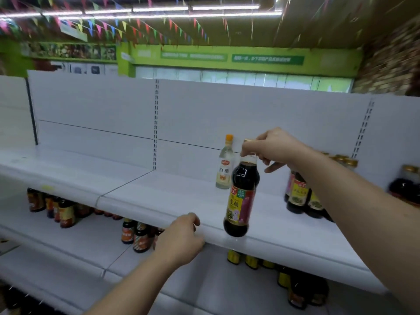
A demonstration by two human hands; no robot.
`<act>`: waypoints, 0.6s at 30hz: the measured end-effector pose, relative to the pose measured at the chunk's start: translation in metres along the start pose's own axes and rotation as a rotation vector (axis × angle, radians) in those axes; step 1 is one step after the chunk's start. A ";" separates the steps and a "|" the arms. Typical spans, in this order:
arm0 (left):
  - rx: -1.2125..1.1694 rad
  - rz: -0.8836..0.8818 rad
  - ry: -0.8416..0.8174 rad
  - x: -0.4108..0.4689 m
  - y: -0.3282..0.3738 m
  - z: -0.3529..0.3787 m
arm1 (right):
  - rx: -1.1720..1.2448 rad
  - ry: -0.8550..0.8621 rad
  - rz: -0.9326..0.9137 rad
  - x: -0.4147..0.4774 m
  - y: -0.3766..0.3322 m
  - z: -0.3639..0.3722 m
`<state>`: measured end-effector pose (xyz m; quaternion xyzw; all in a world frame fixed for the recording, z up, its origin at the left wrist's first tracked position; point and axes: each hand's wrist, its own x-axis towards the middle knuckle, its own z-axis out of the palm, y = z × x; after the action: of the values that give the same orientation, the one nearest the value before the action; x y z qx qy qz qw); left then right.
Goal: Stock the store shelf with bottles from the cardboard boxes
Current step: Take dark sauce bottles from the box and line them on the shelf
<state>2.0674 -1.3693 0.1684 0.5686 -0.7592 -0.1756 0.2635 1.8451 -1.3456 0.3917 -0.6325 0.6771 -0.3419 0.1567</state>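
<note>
Standing behind the dark bottle (pixel 242 196) is a clear bottle (pixel 225 171).

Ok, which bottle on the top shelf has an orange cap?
The clear bottle standing alone by the back panel; the others are dark, like the labelled bottle the right hand holds.

I count one dark soy sauce bottle (pixel 242 196) in my right hand (pixel 272 146) and one clear vinegar bottle (pixel 225 164) on the top shelf (pixel 136 189). The cluster of dark bottles (pixel 298 196) at its right end numbers at least three, the rest overlapped. The lower-shelf bottles (pixel 66 212) are too blurred to number.
</note>
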 end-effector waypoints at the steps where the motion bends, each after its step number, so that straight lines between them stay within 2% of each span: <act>1: -0.008 0.005 -0.002 0.001 0.014 0.005 | -0.022 0.006 -0.001 0.002 0.011 -0.012; 10: -0.036 0.009 0.029 0.018 0.140 0.072 | -0.089 0.031 0.034 0.024 0.122 -0.108; 18: -0.081 0.036 0.042 0.042 0.229 0.117 | -0.170 0.016 0.062 0.022 0.200 -0.158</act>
<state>1.8115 -1.3463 0.2131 0.5474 -0.7559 -0.1892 0.3053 1.5893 -1.3320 0.3777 -0.6193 0.7243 -0.2832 0.1077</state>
